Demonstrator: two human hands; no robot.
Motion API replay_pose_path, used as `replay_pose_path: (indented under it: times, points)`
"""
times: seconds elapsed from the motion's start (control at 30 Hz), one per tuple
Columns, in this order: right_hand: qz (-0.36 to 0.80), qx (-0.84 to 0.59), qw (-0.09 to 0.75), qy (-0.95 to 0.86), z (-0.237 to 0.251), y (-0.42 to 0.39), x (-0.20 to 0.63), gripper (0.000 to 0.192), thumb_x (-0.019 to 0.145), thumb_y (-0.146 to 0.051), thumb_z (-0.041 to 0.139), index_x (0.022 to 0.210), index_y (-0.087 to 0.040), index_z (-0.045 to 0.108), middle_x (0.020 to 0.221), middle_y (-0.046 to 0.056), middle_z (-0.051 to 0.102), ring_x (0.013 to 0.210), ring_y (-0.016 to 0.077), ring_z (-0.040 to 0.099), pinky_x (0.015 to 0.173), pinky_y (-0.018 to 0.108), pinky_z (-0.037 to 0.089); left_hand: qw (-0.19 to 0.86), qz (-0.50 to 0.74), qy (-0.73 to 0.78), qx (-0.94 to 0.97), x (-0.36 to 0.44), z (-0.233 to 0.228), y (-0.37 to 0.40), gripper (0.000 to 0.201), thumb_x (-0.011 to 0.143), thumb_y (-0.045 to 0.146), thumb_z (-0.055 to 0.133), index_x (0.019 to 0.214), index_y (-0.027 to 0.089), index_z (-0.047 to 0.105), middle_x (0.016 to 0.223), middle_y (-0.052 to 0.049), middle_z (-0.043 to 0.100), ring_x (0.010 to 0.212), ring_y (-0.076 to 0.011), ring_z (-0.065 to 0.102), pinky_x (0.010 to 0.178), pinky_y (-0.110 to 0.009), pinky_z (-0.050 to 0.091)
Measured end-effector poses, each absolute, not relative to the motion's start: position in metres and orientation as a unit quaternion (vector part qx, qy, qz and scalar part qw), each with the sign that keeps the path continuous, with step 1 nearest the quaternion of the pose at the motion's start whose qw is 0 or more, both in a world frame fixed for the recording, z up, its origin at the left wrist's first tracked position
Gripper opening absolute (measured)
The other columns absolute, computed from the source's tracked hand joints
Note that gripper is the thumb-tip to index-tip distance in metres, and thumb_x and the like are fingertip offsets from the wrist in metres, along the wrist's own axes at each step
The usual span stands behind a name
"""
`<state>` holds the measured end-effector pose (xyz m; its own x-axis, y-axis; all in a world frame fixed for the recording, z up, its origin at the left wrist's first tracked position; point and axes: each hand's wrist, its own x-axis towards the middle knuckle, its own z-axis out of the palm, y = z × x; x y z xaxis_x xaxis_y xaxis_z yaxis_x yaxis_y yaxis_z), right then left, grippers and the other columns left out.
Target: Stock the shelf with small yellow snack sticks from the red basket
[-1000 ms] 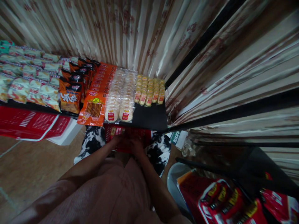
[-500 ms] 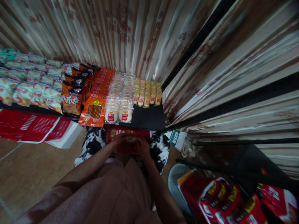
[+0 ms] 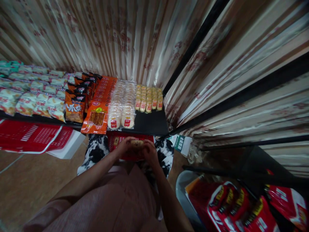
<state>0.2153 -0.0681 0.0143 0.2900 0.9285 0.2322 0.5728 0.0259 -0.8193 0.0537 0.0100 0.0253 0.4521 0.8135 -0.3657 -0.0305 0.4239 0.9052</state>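
My left hand (image 3: pixel 124 146) and my right hand (image 3: pixel 149 153) meet over a red basket (image 3: pixel 130 141) on my lap, below the shelf edge. Between them they hold a small yellowish snack packet (image 3: pixel 137 143); its details are dim. Just above, on the black shelf (image 3: pixel 152 124), lie rows of small yellow packets (image 3: pixel 148 98), clear packs of round rice crackers (image 3: pixel 122 108) and orange packets (image 3: pixel 98 117).
More snack bags (image 3: pixel 31 96) fill the shelf to the left. A red basket (image 3: pixel 33 137) sits under it at left. Striped curtains (image 3: pixel 120 35) hang behind. Red packs (image 3: pixel 231 206) lie in a container at lower right, beside a lower black shelf (image 3: pixel 263 164).
My hands have risen from inside the red basket toward the shelf edge, now with a small packet between them. The view has tilted slightly down.
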Motion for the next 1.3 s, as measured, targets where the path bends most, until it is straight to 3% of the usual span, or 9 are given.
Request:
replay_pose_path:
  times: [0.17,0.4,0.5,0.6,0.8,0.93,1.1,1.2,1.3]
  points:
    - [0.269,-0.666,0.488,-0.497,0.024,-0.072,0.213,0.016,0.069,-0.015,0.047,0.083,-0.02,0.054,0.097,0.006,0.063,0.092,0.0184,0.059,0.086,0.034,0.046,0.708,0.293,0.435,0.473,0.056,0.04,0.011,0.045,0.059,0.013,0.064,0.104,0.014,0.061,0.102,-0.008,0.065,0.09,-0.0195,0.06,0.082,-0.033,0.046]
    - [0.336,-0.667,0.505,-0.434,0.032,-0.073,0.218,0.047,0.073,-0.023,0.053,0.119,-0.02,0.049,0.108,0.006,0.063,0.097,0.0182,0.061,0.087,0.033,0.048,0.7,0.281,0.406,0.516,0.062,0.062,0.014,0.048,0.064,0.006,0.055,0.111,0.015,0.057,0.112,-0.009,0.062,0.096,-0.017,0.059,0.086,-0.029,0.044]
    - [0.366,-0.646,0.522,-0.42,0.036,-0.074,0.219,0.042,0.074,-0.027,0.053,0.115,-0.019,0.052,0.106,0.007,0.064,0.093,0.0184,0.062,0.083,0.032,0.05,0.676,0.292,0.41,0.539,0.065,0.072,0.015,0.047,0.063,0.003,0.052,0.109,0.015,0.059,0.112,-0.009,0.063,0.1,-0.0179,0.058,0.091,-0.03,0.042]
    - [0.391,-0.631,0.541,-0.395,0.043,-0.076,0.217,0.04,0.075,-0.031,0.055,0.113,-0.02,0.052,0.094,0.005,0.066,0.081,0.0178,0.065,0.068,0.029,0.053,0.664,0.298,0.405,0.553,0.069,0.079,0.016,0.044,0.064,0.003,0.052,0.105,0.016,0.061,0.11,-0.007,0.064,0.099,-0.0182,0.058,0.092,-0.031,0.042]
    - [0.399,-0.621,0.562,-0.372,0.054,-0.077,0.214,0.029,0.075,-0.035,0.057,0.1,-0.021,0.053,0.072,-0.001,0.064,0.062,0.0138,0.061,0.054,0.023,0.048,0.634,0.316,0.421,0.567,0.079,0.078,0.019,0.047,0.062,0.001,0.05,0.105,0.016,0.062,0.104,-0.006,0.064,0.09,-0.0161,0.059,0.087,-0.029,0.044]
    - [0.354,-0.622,0.571,-0.403,0.053,-0.075,0.217,0.024,0.077,-0.034,0.055,0.097,-0.021,0.052,0.075,0.0,0.062,0.063,0.0132,0.06,0.056,0.023,0.049,0.655,0.329,0.442,0.517,0.085,0.076,0.02,0.043,0.062,0.003,0.054,0.103,0.014,0.061,0.093,-0.004,0.065,0.082,-0.0137,0.06,0.078,-0.025,0.046]
    - [0.202,-0.658,0.519,-0.508,0.059,-0.074,0.219,0.013,0.08,-0.028,0.052,0.088,-0.021,0.058,0.105,0.008,0.058,0.08,0.0148,0.059,0.068,0.027,0.05,0.696,0.33,0.469,0.431,0.09,0.078,0.018,0.044,0.062,0.002,0.055,0.104,0.014,0.058,0.078,0.0,0.062,0.067,-0.0094,0.057,0.066,-0.021,0.046]
    - [0.164,-0.668,0.49,-0.536,0.063,-0.074,0.218,0.011,0.082,-0.026,0.049,0.083,-0.021,0.059,0.106,0.008,0.056,0.083,0.0152,0.059,0.069,0.027,0.049,0.725,0.347,0.459,0.378,0.091,0.082,0.019,0.044,0.06,0.003,0.057,0.102,0.014,0.059,0.082,0.0,0.063,0.071,-0.0098,0.058,0.068,-0.021,0.046]
    - [0.128,-0.671,0.477,-0.554,0.062,-0.073,0.216,0.016,0.084,-0.021,0.045,0.079,-0.022,0.06,0.104,0.008,0.056,0.095,0.0168,0.056,0.08,0.029,0.047,0.749,0.35,0.447,0.342,0.091,0.086,0.02,0.045,0.059,0.006,0.058,0.104,0.013,0.058,0.08,-0.001,0.063,0.068,-0.0102,0.058,0.067,-0.022,0.046]
